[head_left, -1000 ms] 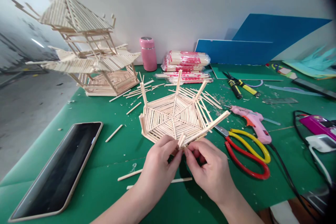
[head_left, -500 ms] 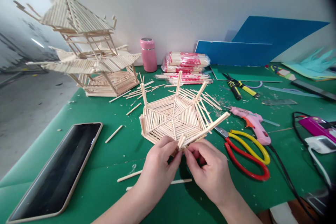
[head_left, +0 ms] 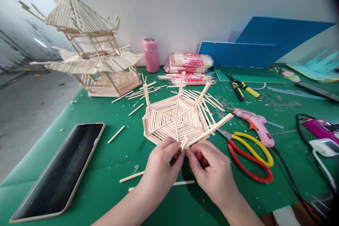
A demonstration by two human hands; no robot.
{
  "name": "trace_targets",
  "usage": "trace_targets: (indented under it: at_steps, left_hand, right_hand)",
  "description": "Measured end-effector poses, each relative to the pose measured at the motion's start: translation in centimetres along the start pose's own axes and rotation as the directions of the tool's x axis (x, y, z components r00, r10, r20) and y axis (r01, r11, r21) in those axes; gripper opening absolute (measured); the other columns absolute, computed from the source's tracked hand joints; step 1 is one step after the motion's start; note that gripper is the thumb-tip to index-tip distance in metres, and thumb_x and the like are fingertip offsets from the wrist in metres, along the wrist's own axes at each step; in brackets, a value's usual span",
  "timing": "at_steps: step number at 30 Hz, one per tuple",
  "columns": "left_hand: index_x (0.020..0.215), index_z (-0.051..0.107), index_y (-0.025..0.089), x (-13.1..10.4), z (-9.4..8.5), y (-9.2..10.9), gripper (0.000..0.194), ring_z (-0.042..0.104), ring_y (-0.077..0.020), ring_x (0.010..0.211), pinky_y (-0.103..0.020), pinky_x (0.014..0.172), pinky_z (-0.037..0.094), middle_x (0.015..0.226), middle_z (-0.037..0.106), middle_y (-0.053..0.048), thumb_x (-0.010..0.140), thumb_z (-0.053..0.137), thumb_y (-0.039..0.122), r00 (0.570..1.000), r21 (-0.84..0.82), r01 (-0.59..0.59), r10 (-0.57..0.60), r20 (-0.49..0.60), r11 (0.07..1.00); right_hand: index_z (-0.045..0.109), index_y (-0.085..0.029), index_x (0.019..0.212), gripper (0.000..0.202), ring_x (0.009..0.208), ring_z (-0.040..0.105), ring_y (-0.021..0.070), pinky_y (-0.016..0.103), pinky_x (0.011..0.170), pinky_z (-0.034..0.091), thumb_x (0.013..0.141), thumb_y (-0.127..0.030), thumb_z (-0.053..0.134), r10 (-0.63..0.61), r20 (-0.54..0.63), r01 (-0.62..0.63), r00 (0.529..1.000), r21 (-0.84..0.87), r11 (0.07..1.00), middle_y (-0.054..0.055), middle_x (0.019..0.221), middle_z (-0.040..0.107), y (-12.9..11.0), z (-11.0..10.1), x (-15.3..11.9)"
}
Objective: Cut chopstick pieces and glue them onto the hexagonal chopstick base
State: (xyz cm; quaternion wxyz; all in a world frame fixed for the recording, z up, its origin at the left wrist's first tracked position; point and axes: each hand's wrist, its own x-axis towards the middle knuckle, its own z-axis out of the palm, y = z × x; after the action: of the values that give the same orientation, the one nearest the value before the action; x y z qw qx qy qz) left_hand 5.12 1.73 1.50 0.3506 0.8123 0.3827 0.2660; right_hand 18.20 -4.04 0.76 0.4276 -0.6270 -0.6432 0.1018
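Observation:
A six-sided base of pale wooden sticks (head_left: 169,120), with short posts standing at its corners, lies on the green table. My left hand (head_left: 164,164) pinches the near corner, its thumb and forefinger at a short upright post (head_left: 184,142). Just to the right, my right hand (head_left: 212,167) is closed on the near edge of the same base, fingertips close to my left thumb. What exactly sits between the fingertips is partly hidden. Loose sticks (head_left: 183,183) lie under and beside my wrists.
A stick pagoda model (head_left: 87,60) stands back left, near a pink flask (head_left: 151,55) and bagged sticks (head_left: 188,62). A phone (head_left: 58,169) lies left. On the right are red-and-yellow scissors (head_left: 249,157), a pink glue gun (head_left: 255,123) with its cord, and pliers (head_left: 243,87).
The whole view has shifted slightly, so everything appears a little further right. Both hands keep their hold at the near corner of the base.

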Motion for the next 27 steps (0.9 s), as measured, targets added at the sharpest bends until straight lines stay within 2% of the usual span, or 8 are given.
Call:
trace_targets:
  at_steps: [27]
  left_hand:
    - [0.065,0.057,0.016,-0.01,0.1,-0.2,0.018,0.053,-0.0145,0.066,-0.025,0.061,0.044,0.071,0.054,-0.004,0.079,0.048,0.011,1.0,0.022,-0.012,0.012,-0.02,1.0]
  right_hand:
    - [0.055,-0.018,0.072,0.011,0.061,0.051,0.0126,0.023,0.054,0.042,0.08,-0.015,0.049,0.004,-0.005,-0.004,1.0,-0.002,1.0,0.001,0.065,0.054,0.04,-0.04,-0.02]
